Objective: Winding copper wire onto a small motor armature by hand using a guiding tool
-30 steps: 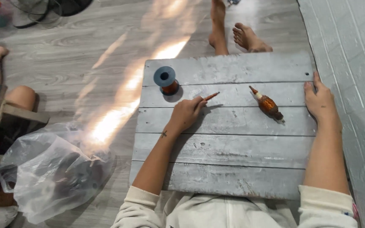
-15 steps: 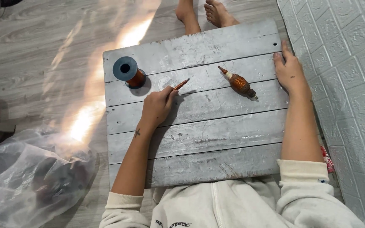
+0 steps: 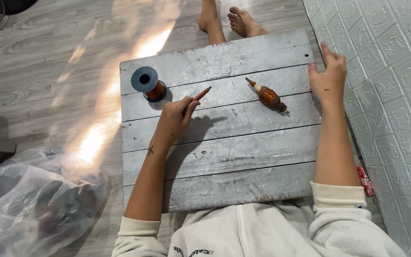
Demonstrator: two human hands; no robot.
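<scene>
Landmark: grey plank board [image 3: 224,157], lying flat across the person's lap above a pale wood floor [image 3: 48,71]; every place below is given relative to it.
Plastic bag [image 3: 29,204]: off the board's left edge, near its lower corner; clear, crumpled, resting on the floor, with dark contents that cannot be made out.
Sunlight streak [image 3: 96,138]: on the floor just beside the board's left edge, running up toward the top of the view.
Spool [image 3: 149,84]: at the board's upper left corner, standing upright; dark grey flange on top, copper-coloured wire wound below.
Left hand [image 3: 174,119]: over the board left of centre, just right of and below the spool but apart from it; its grip is narrow, fingers pinched round a thin copper-coloured rod.
Rod [image 3: 201,93]: juts from the left hand's fingertips, tip aimed up and to the right, in the gap between spool and wound piece.
Wound piece [image 3: 268,96]: on the board right of centre, lying slantwise; a spindle-shaped coil of copper wire with a pale band near its upper end; touched by neither hand.
Right hand [image 3: 330,81]: at the board's upper right edge; grip wide, fingers spread, holding nothing.
Bare feet [image 3: 229,21]: beyond the board's far edge.
Wall panel [image 3: 396,95]: off the board's right edge; white, embossed in a brick pattern.
</scene>
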